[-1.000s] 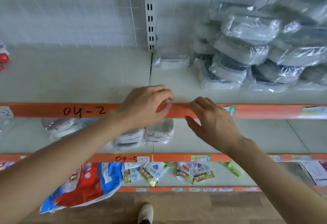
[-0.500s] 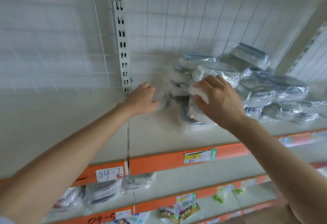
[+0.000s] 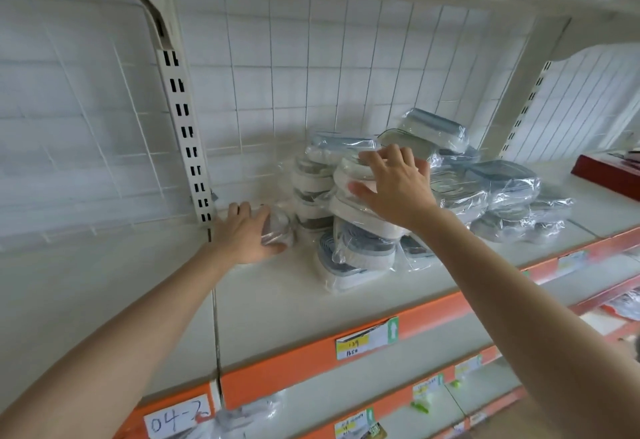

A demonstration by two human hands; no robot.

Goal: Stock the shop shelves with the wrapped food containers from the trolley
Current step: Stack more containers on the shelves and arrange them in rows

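A heap of plastic-wrapped food containers [image 3: 485,192] lies at the back of the white upper shelf [image 3: 311,300]. My left hand [image 3: 244,234] grips a small wrapped container [image 3: 277,227] that stands alone on the shelf beside the slotted upright. My right hand [image 3: 394,185] lies with spread fingers against a white wrapped container [image 3: 349,170] on the left side of the heap, thumb below it. Below that one, more wrapped containers [image 3: 356,251] are stacked and lean outward.
A slotted metal upright [image 3: 183,133] and white wire grid back panel stand behind. The orange shelf edge [image 3: 433,314] carries price labels. Lower shelves hold more wrapped containers [image 3: 239,418]. A red box [image 3: 606,170] sits at the far right. Another shelf hangs close overhead.
Both hands rose from the orange shelf edge to the back of the upper shelf. The left hand closed round the small container; the right hand spread onto the heap. The view tilted upward.
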